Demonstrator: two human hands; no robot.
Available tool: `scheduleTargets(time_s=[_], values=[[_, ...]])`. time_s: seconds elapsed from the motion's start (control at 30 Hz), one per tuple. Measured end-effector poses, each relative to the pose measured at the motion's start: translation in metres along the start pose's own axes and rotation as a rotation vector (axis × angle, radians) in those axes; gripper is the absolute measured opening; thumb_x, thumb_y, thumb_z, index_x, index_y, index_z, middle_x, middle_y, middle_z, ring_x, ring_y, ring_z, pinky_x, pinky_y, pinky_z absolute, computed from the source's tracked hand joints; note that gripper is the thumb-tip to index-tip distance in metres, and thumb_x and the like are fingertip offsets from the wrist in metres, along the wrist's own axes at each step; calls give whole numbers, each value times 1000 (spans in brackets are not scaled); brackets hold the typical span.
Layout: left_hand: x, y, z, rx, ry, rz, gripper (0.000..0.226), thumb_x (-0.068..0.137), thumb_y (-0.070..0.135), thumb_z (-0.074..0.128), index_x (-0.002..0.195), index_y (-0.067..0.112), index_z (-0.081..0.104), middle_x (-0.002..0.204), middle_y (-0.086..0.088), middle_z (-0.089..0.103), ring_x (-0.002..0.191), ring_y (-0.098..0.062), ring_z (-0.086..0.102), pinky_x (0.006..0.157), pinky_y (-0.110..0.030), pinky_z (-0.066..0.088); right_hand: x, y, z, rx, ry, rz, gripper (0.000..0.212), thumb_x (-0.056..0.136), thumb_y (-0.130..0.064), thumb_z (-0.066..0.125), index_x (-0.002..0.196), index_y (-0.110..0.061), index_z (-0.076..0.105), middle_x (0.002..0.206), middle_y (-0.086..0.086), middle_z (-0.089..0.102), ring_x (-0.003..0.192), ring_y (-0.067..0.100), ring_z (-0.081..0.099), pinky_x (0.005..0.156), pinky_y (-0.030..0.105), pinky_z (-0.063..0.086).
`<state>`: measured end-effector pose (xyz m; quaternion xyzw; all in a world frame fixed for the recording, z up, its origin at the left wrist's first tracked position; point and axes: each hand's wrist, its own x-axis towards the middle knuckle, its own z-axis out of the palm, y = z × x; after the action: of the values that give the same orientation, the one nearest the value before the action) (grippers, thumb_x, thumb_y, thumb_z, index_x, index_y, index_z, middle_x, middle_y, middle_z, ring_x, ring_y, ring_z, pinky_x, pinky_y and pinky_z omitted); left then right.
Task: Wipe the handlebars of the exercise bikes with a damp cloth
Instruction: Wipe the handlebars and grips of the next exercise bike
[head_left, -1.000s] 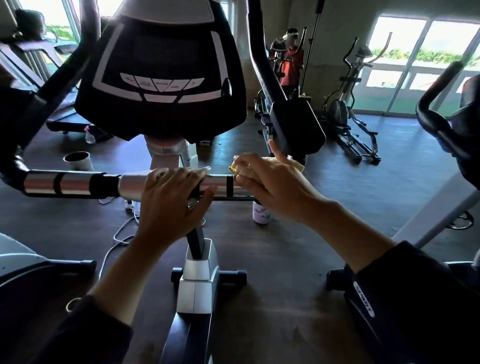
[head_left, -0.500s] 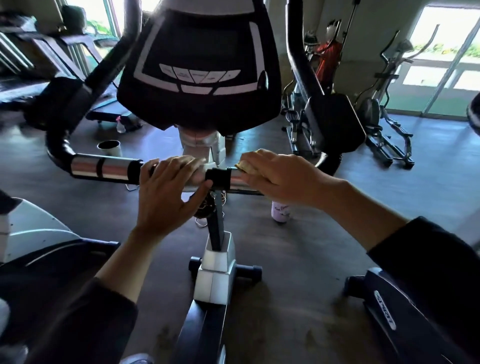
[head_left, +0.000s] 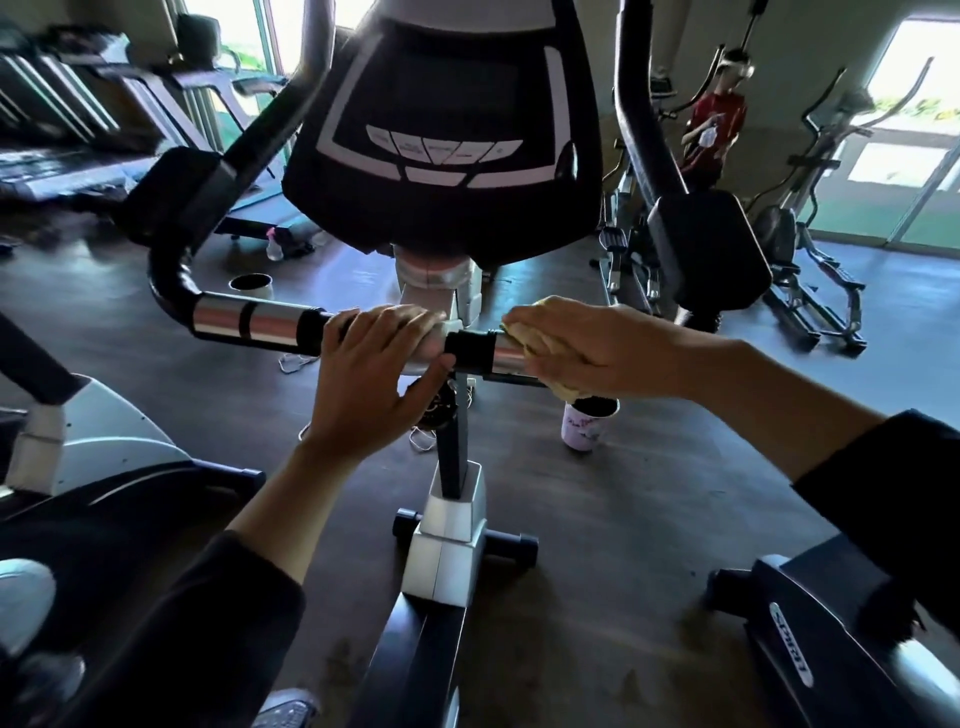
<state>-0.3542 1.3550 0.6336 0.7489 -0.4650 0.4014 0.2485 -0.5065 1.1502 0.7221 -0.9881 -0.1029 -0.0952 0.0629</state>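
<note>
Two dark sleeves nearest. Beyond them, two hands on one handlebar: left hand curled over the chrome tube, thumb beneath, gripping it just left of the black centre collar; right hand just right of that collar, fingers wrapped round one yellowish cloth and pressing it onto the bar. Below the right hand, one pale cup on the floor. Under both hands, one bike post and base. Above the hands, one black console. Left of the left hand, farther off, one round tub on the floor. Farthest, above the right hand, one person in red among other machines.
</note>
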Motion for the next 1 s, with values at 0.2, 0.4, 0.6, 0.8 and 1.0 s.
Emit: scheduleTargets(time_s=[0.2,0.4,0.6,0.8,1.0], values=[[-2,0,0,6,22,12,37,93,42,53,118,16,62,117,1,64,111,-23,57,97,-41,35,11,-11,12,-109,33,36,57,94,-52,42,141,-21,34,118,-2,54,83,10,53,72,27,40],[-2,0,-2,-17,0,5,40,92,42,54,121,15,61,121,0,62,115,-23,55,102,-41,33,6,-14,12,-185,105,99,57,88,-62,34,130,-24,41,106,-6,53,84,29,65,74,43,53],[-8,1,-2,-64,33,-15,41,91,37,59,123,12,60,123,-3,61,118,-23,53,107,-43,32,19,-29,26,-340,164,8,72,89,-61,39,147,-21,29,128,4,51,102,31,62,73,40,51],[-11,1,-5,-106,34,-12,45,92,40,56,128,12,58,127,-3,60,122,-19,50,112,-36,24,-8,-11,5,-241,-26,-25,94,78,-46,72,151,-19,19,141,4,38,118,25,51,83,23,36],[-12,6,-5,-110,42,-35,43,91,37,59,128,14,57,128,-1,59,123,-18,50,112,-38,25,2,-12,11,-197,16,3,89,77,-48,72,148,-20,26,130,4,48,108,24,58,81,28,41]])
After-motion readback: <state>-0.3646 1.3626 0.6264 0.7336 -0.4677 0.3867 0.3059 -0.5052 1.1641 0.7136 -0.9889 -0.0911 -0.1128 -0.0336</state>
